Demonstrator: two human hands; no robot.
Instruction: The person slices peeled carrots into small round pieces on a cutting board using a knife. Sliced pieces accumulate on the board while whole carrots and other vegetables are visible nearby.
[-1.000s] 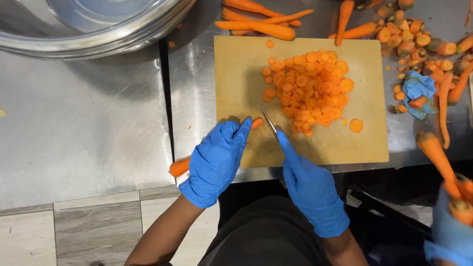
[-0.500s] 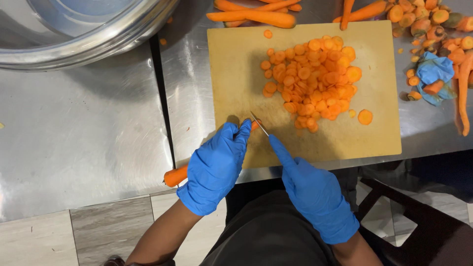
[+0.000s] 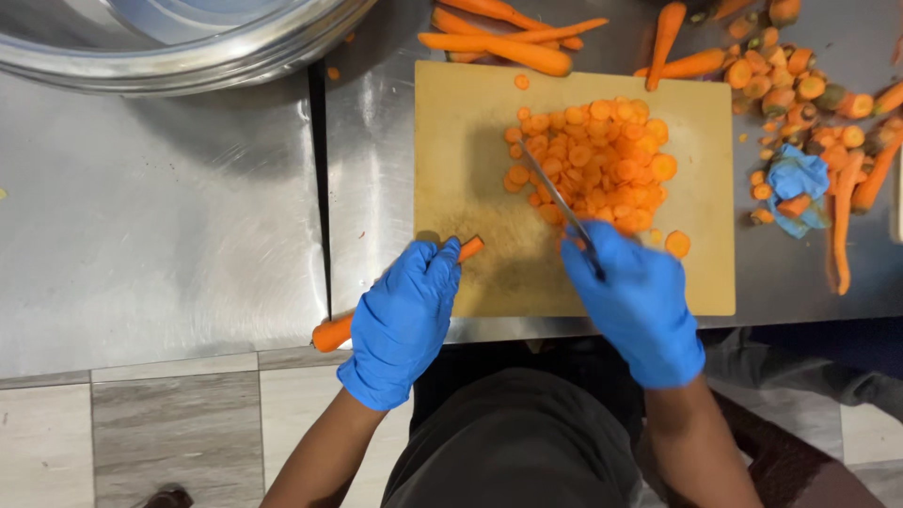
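Steel bowl (image 3: 188,47) sits at the far left of the steel tabletop (image 3: 160,235). Left hand (image 3: 404,320), in a blue glove, is wrapped around a whole carrot (image 3: 331,332), fingers (image 3: 435,268) curled together over its middle. The carrot's long axis runs diagonally: thick end overhangs the near tabletop edge at lower left, cut tip (image 3: 470,247) points up-right and rests on the tan cutting board (image 3: 461,132).

Right hand (image 3: 635,301), also gloved in blue and slightly blurred, closes its fingers around the handle of a knife (image 3: 555,198). The blade points up-left, its tip reaching the near edge of the pile of carrot slices (image 3: 593,165) at mid-board, well apart from the carrot tip.

Uncut carrots (image 3: 499,42) lie beyond the board's far edge. To the right: carrot ends and trimmings (image 3: 800,94) and a crumpled blue glove (image 3: 795,183).
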